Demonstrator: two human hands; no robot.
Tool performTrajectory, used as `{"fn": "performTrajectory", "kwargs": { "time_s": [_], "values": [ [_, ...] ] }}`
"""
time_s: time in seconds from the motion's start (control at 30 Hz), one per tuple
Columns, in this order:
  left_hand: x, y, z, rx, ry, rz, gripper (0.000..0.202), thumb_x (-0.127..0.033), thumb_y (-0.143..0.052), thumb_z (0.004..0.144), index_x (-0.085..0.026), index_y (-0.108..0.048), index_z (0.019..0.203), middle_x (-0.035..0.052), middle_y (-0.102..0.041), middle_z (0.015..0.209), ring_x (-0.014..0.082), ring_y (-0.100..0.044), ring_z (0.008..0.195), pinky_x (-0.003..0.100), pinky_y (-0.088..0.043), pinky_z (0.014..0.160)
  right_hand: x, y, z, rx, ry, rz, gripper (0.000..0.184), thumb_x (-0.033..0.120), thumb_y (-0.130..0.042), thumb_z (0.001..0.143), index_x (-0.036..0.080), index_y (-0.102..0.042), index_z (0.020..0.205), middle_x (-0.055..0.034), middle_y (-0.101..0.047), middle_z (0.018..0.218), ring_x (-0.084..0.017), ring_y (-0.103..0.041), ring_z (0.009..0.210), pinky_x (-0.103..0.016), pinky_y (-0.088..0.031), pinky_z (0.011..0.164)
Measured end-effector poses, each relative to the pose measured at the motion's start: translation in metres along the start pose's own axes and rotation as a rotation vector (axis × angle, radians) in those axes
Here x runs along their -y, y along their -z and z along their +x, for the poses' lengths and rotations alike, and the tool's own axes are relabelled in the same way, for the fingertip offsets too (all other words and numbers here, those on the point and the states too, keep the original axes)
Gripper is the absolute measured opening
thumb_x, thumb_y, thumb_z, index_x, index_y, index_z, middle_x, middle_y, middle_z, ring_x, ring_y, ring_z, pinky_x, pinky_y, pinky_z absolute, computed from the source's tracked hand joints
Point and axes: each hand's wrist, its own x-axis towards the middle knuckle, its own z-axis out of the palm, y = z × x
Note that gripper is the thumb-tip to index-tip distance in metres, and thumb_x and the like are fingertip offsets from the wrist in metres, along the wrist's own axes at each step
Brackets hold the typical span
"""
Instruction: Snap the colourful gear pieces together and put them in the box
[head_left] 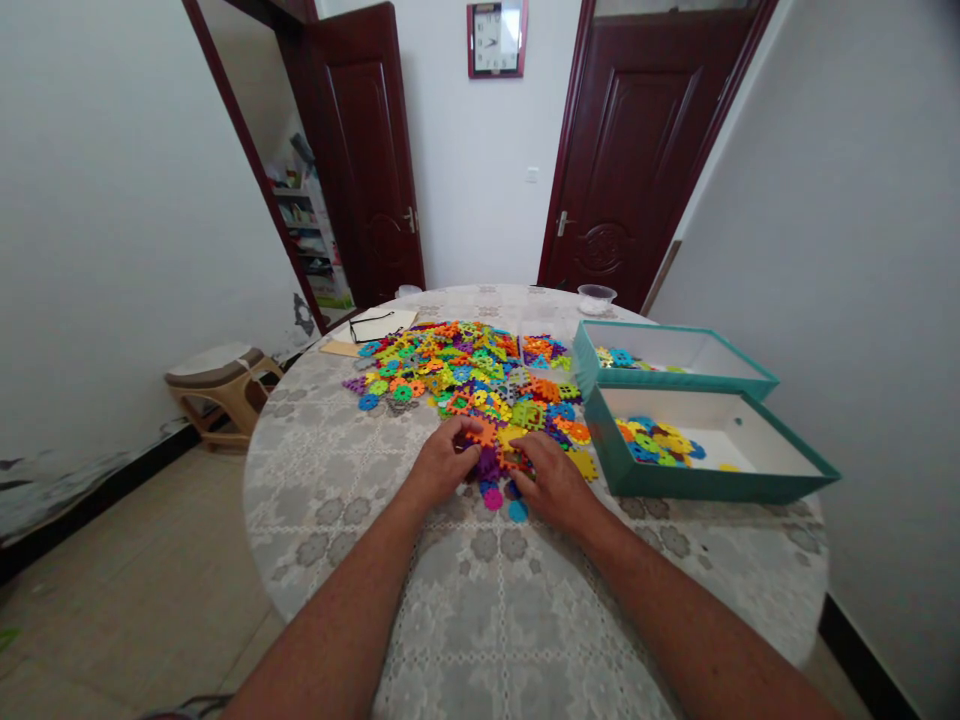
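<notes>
- Two bare forearms reach up from the bottom of the view to the near edge of a pile (465, 375) of colorful plastic gear-shaped pieces on a round table (480, 640) covered with a patterned gray cloth.
- The pile's long axis runs side to side, and most of it lies straight ahead of both hands.
- The left hand (448, 462) rests at the pile's near edge, its grip curled low beside an orange piece (484, 432). Whether it holds anything, I cannot tell.
- The right hand (553, 485) lies just to the right, its grip narrow, fingertips down among the pieces. Here too, a hold cannot be told.
- A purple piece (487, 465) sits between the hands, about equally near each.
- A pink piece (493, 498) and a blue piece (517, 511) lie just below them, closer to the person.
- Further right, past a yellow piece (581, 462), stand two teal boxes: the near box (637, 480) and the far box (600, 365).
</notes>
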Motion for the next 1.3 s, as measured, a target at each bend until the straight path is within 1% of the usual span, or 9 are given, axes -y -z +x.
{"fn": "performTrajectory", "kwargs": {
  "time_s": [0.17,0.27,0.4,0.57,0.7,0.87,0.93,1.07,1.3],
  "values": [
    [-0.007,0.001,-0.001,-0.009,0.072,-0.100,0.031,-0.023,-0.060,0.080,-0.019,-0.066,0.110,-0.0013,-0.068,0.078,0.0139,-0.060,0.060,0.023,-0.046,0.056,0.003,0.003,0.000,0.052,-0.023,-0.118,0.017,0.013,-0.060,0.092,0.019,-0.065,0.108,-0.0117,-0.063,0.111,-0.027,-0.057,0.106,-0.040,-0.048,0.094],
    [-0.008,0.003,-0.001,-0.014,0.100,-0.156,0.029,-0.025,-0.062,0.079,-0.019,-0.066,0.107,-0.0013,-0.068,0.077,0.0137,-0.061,0.060,0.023,-0.047,0.055,0.004,0.005,0.002,0.018,-0.009,-0.118,0.012,0.012,-0.058,0.091,0.019,-0.064,0.098,-0.0104,-0.063,0.104,-0.026,-0.057,0.101,-0.038,-0.048,0.092],
    [-0.006,0.003,-0.001,0.037,0.116,-0.236,0.032,-0.026,-0.063,0.079,-0.021,-0.063,0.110,-0.0031,-0.066,0.075,0.0126,-0.059,0.055,0.022,-0.046,0.051,0.000,0.008,0.006,-0.092,-0.011,-0.079,0.016,0.013,-0.050,0.094,0.019,-0.064,0.097,-0.0107,-0.064,0.100,-0.025,-0.059,0.100,-0.038,-0.048,0.092],
    [-0.005,0.002,-0.002,0.083,0.114,-0.250,0.033,-0.028,-0.063,0.082,-0.022,-0.062,0.114,-0.0045,-0.063,0.072,0.0124,-0.057,0.051,0.023,-0.046,0.048,-0.006,0.015,0.008,-0.114,-0.072,-0.041,0.027,0.023,-0.042,0.103,0.019,-0.068,0.099,-0.0116,-0.069,0.097,-0.026,-0.064,0.095,-0.038,-0.049,0.089],
    [-0.010,0.004,-0.004,0.082,0.086,-0.219,0.034,-0.026,-0.063,0.082,-0.020,-0.064,0.116,-0.0033,-0.064,0.076,0.0111,-0.058,0.055,0.021,-0.045,0.052,-0.002,0.021,0.007,-0.160,-0.247,0.101,0.031,0.035,-0.043,0.105,0.020,-0.070,0.104,-0.0104,-0.073,0.101,-0.026,-0.067,0.096,-0.039,-0.050,0.088],
    [-0.016,0.004,-0.007,0.132,0.095,-0.189,0.034,-0.026,-0.063,0.083,-0.020,-0.066,0.116,-0.0016,-0.066,0.082,0.0118,-0.060,0.061,0.022,-0.048,0.057,0.011,0.023,0.008,-0.164,-0.508,0.481,0.038,0.053,-0.047,0.103,0.022,-0.067,0.106,-0.0030,-0.070,0.085,-0.019,-0.066,0.068,-0.031,-0.050,0.065],
    [-0.017,0.003,-0.009,0.187,0.053,-0.155,0.030,-0.026,-0.062,0.083,-0.020,-0.068,0.112,-0.0007,-0.067,0.083,0.0129,-0.060,0.064,0.023,-0.048,0.060,0.016,0.022,0.009,-0.150,-0.520,0.553,0.038,0.055,-0.050,0.101,0.022,-0.067,0.106,-0.0018,-0.069,0.083,-0.018,-0.066,0.066,-0.030,-0.050,0.063],
    [-0.017,0.003,-0.011,0.278,-0.059,-0.097,0.022,-0.021,-0.061,0.082,-0.019,-0.069,0.103,0.0009,-0.069,0.089,0.0156,-0.063,0.078,0.024,-0.048,0.068,0.019,0.020,0.009,-0.081,-0.493,0.529,0.034,0.052,-0.054,0.099,0.022,-0.069,0.102,-0.0002,-0.067,0.076,-0.019,-0.065,0.066,-0.030,-0.050,0.062],
    [-0.016,0.002,-0.011,0.316,-0.055,-0.127,0.020,-0.020,-0.061,0.084,-0.020,-0.068,0.102,0.0025,-0.072,0.094,0.0166,-0.065,0.082,0.025,-0.049,0.072,0.018,0.014,0.008,-0.010,-0.518,0.730,0.034,0.049,-0.067,0.091,0.020,-0.065,0.109,0.0010,-0.067,0.077,-0.017,-0.063,0.065,-0.028,-0.050,0.060]
  ]
}}
